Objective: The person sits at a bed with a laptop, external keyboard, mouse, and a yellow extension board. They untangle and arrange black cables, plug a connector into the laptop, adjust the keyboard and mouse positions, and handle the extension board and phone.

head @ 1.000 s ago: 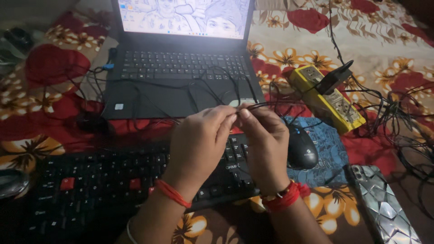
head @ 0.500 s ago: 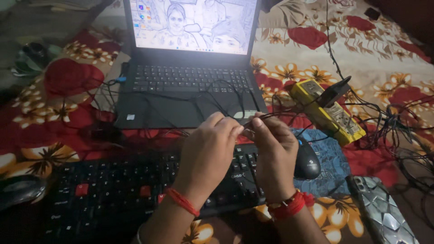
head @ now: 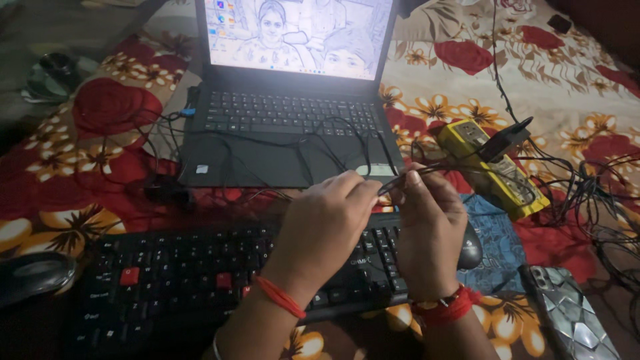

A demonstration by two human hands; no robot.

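Observation:
My left hand and my right hand are side by side above a black keyboard. Both pinch the same thin black cable between thumb and fingers, close together. The cable runs off to the right toward a tangle of wires and a yellow power strip. A red thread is tied on each wrist. An open black laptop with a lit screen stands just beyond my hands, with thin wires draped over its keys.
A black mouse sits on a blue mouse pad right of my right hand. A patterned phone lies at the lower right. Another dark mouse is at the far left. Everything rests on a floral bedsheet.
The view has tilted up, so more of the laptop screen shows. My hands stay pinched on the cable, shifted slightly lower and to the right in the picture.

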